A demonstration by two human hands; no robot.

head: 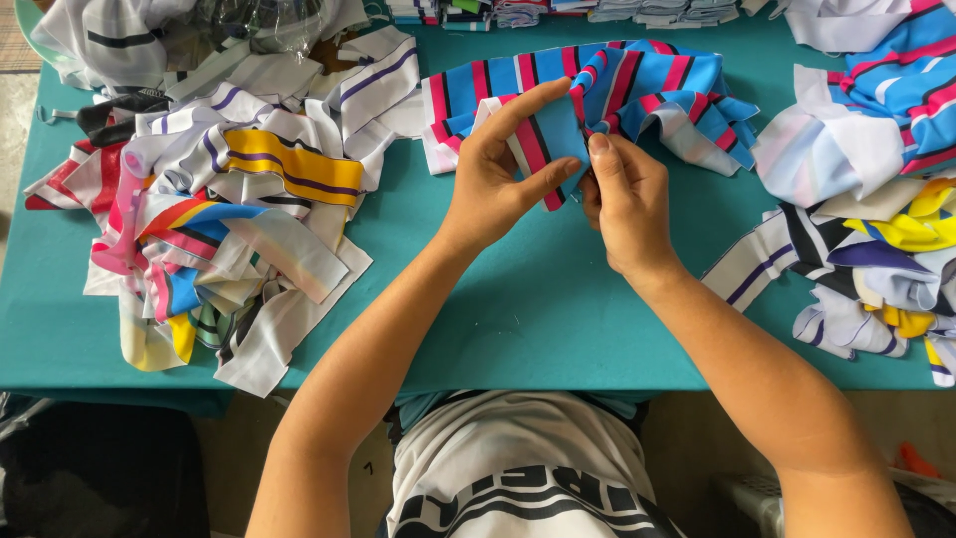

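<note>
A blue fabric piece with pink, black and white stripes (637, 85) lies bunched at the back middle of the teal table (528, 299). My left hand (493, 184) pinches its near edge between thumb and fingers. My right hand (627, 204) grips the same edge just to the right, thumb up against the cloth. Both hands hold the fabric slightly lifted off the table.
A big heap of striped fabric strips in white, yellow, pink and purple (229, 209) covers the left side. Another pile of striped pieces (876, 209) fills the right. Folded stacks (597, 10) line the far edge. A dark bag (100, 468) sits on the floor at lower left.
</note>
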